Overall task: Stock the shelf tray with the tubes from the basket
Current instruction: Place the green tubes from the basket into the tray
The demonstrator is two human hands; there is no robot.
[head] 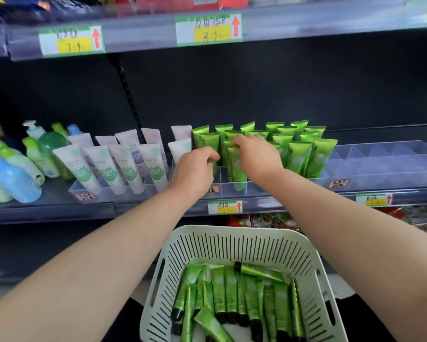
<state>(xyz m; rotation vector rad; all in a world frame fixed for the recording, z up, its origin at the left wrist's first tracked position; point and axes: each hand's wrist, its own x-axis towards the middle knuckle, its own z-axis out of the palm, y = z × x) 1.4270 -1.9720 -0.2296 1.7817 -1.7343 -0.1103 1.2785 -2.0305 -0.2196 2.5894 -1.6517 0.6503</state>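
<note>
Step in hand: seating one tube in the tray. Right hand pinches the crimped top of a green tube, fingers curled over it. The tube hangs upright straight below the grip, cap end down in a front compartment of the tray. Left hand sits just left of that grip with fingers curled in. A sliver of green shows under them, but I cannot tell whether it holds anything. Behind and right of the grip, stocked tubes stand in rows. Beyond the left hand, white tubes lean. Basket is well below the grip, toward the person, with many loose tubes lying in it. Judgement: task partway. The next move likely calls for releasing once the tube stands square, then reaching down for another. The compartment just left of the grip looks unfilled.
</note>
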